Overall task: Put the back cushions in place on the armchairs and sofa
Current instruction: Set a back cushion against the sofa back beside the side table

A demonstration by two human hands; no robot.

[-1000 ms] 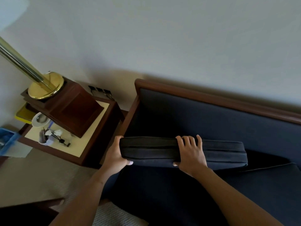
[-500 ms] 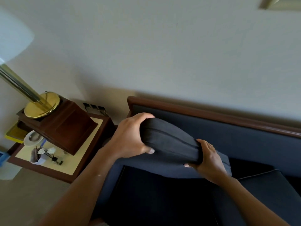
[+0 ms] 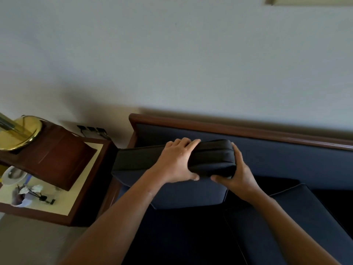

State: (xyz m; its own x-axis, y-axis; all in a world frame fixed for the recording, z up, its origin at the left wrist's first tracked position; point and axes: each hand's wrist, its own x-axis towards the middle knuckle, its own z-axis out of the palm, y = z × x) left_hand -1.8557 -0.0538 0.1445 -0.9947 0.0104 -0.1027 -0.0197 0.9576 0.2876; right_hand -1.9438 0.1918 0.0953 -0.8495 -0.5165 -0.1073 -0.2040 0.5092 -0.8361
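A dark navy back cushion (image 3: 212, 159) is held up over the left end of the sofa (image 3: 277, 159), which has a navy padded back and a brown wooden top rail. My left hand (image 3: 177, 161) grips the cushion's upper edge near its middle. My right hand (image 3: 236, 169) clasps its right end from the side and below. The cushion's left end (image 3: 133, 159) reaches out over the sofa's left arm. The cushion's broad navy face (image 3: 181, 192) hangs down towards the seat cushions (image 3: 191, 236).
A wooden side table (image 3: 63, 203) stands left of the sofa, carrying a brass lamp base (image 3: 21, 134) on a wooden block, a white cup and small items. A second seat cushion (image 3: 298, 217) lies to the right. A pale wall rises behind.
The cushion has swung so its left end sticks out past the sofa arm. My left hand moved right along the top edge, and my right hand went to the cushion's right end.
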